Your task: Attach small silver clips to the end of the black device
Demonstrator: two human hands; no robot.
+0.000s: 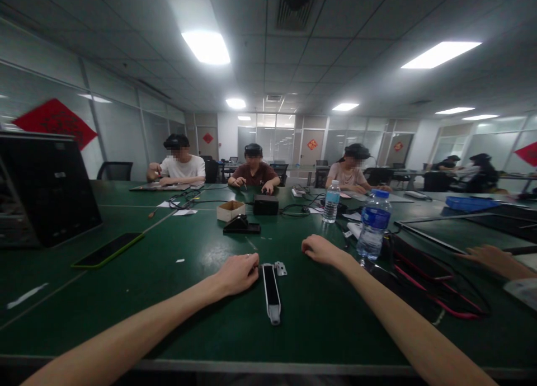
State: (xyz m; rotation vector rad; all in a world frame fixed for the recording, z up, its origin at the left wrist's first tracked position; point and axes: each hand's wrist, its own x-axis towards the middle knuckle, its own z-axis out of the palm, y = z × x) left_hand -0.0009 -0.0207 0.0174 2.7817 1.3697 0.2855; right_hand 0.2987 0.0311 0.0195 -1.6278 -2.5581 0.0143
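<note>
White-rimmed, black-faced slim device (272, 288) is lying lower centre, its long axis running up the frame; the bare left hand (238, 274) is resting just left of its upper end, nearer than the bare right hand (328, 250). I'm seeing curled fingers, but can't tell whether they're gripping anything.

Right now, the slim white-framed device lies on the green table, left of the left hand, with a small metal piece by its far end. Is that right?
No: the head view shows the slim device to the right of the left hand, not left. The green table and small metal piece are correct.
</note>
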